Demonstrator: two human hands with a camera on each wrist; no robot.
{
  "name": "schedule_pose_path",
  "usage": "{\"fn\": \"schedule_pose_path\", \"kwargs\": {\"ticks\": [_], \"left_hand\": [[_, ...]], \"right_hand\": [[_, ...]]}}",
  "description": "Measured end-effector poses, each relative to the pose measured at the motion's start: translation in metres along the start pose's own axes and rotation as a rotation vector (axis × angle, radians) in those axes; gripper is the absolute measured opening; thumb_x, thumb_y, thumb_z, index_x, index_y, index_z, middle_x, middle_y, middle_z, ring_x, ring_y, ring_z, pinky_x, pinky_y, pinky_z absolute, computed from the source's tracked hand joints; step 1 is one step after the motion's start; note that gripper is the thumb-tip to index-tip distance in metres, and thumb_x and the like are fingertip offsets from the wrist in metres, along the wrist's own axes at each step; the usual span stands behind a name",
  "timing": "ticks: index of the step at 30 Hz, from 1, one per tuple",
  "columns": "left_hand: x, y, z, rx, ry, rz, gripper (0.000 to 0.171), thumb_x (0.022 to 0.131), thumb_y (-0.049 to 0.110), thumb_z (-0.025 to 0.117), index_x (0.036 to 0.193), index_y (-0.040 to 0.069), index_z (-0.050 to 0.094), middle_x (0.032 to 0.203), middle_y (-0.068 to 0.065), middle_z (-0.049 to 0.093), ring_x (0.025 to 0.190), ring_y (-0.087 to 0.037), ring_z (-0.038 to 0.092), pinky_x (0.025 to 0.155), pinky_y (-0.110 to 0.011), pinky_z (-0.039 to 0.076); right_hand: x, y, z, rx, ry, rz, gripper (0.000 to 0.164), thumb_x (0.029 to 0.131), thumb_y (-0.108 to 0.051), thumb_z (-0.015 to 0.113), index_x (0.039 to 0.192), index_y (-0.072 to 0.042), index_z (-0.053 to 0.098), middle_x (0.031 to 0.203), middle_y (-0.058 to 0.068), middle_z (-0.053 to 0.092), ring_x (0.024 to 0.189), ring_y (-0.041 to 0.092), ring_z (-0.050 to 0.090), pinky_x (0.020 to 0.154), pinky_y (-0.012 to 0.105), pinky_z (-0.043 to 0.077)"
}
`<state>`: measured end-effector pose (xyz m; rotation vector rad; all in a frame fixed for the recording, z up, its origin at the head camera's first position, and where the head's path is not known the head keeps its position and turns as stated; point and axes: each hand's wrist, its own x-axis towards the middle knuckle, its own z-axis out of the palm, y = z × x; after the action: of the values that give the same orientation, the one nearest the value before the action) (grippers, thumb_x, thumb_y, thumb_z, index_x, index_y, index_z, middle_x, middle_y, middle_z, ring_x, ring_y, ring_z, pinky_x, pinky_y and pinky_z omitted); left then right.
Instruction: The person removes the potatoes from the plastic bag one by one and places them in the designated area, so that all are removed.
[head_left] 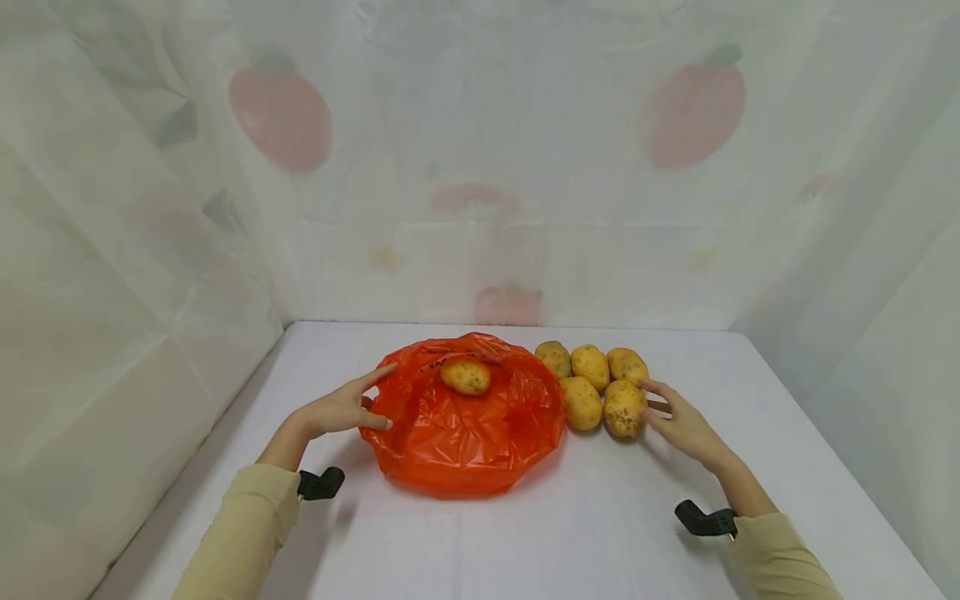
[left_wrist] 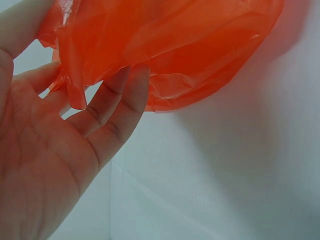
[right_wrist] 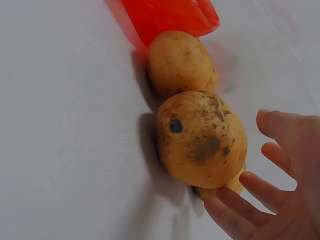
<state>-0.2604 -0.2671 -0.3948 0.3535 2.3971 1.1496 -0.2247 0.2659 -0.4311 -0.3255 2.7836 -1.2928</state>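
Note:
A red plastic bag (head_left: pixel 465 442) lies with its mouth spread wide, and one potato (head_left: pixel 466 376) rests inside it toward the back. At the bag's left rim is my left hand (head_left: pixel 341 408), thumb and index finger spread apart against the plastic. In the left wrist view, its lightly bent fingers (left_wrist: pixel 127 102) lie against the bag's underside. My right hand (head_left: pixel 681 423) is beside the nearest right potato (head_left: pixel 624 409), fingers spread around its right side without a closed grip. That potato has dark spots in the right wrist view; whether fingertips touch it I cannot tell.
Several more potatoes (head_left: pixel 590 367) sit close together at the bag's right side, one (head_left: pixel 581 403) against its edge. The white table (head_left: pixel 570 533) is bordered by hanging sheets (head_left: pixel 465 250) printed with strawberries. A black wrist camera (head_left: pixel 705 518) is strapped to each forearm.

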Motion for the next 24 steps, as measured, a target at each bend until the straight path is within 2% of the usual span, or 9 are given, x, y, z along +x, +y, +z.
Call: {"fn": "schedule_pose_path", "kwargs": {"ticks": [6, 10, 18, 24], "left_hand": [[0.000, 0.000, 0.000, 0.001, 0.001, -0.001, 0.089, 0.078, 0.027, 0.072, 0.147, 0.031, 0.017, 0.151, -0.010, 0.016, 0.116, -0.032, 0.048, 0.089, -0.050, 0.045], [-0.001, -0.001, 0.000, -0.002, -0.003, -0.005, 0.089, 0.078, 0.028, 0.072, 0.147, 0.030, 0.017, 0.151, -0.011, 0.016, 0.116, -0.033, 0.047, 0.089, -0.050, 0.046], [-0.001, 0.000, 0.000, -0.002, 0.000, -0.007, 0.089, 0.078, 0.028, 0.072, 0.147, 0.029, 0.016, 0.150, -0.011, 0.018, 0.117, -0.034, 0.046, 0.090, -0.050, 0.046], [0.000, -0.001, -0.001, -0.012, 0.000, -0.009, 0.089, 0.078, 0.028, 0.073, 0.147, 0.030, 0.017, 0.150, -0.011, 0.017, 0.120, -0.037, 0.044, 0.089, -0.051, 0.046]], "right_hand": [[0.003, -0.009, 0.002, -0.083, 0.136, -0.082, 0.044, 0.094, -0.022, 0.054, 0.131, -0.001, 0.044, 0.133, 0.022, 0.046, 0.115, 0.042, 0.050, 0.087, 0.050, 0.047], [0.007, -0.016, 0.005, -0.094, 0.187, -0.132, 0.037, 0.093, -0.018, 0.056, 0.125, -0.001, 0.050, 0.123, 0.021, 0.055, 0.109, 0.038, 0.055, 0.085, 0.048, 0.049], [0.013, -0.034, 0.008, -0.042, 0.177, -0.181, 0.033, 0.091, -0.013, 0.057, 0.123, -0.002, 0.051, 0.121, 0.018, 0.057, 0.107, 0.035, 0.057, 0.084, 0.046, 0.049], [0.018, -0.046, 0.012, 0.009, 0.159, -0.214, 0.034, 0.092, -0.017, 0.057, 0.123, -0.004, 0.052, 0.120, 0.017, 0.058, 0.107, 0.033, 0.058, 0.086, 0.045, 0.049]]}}
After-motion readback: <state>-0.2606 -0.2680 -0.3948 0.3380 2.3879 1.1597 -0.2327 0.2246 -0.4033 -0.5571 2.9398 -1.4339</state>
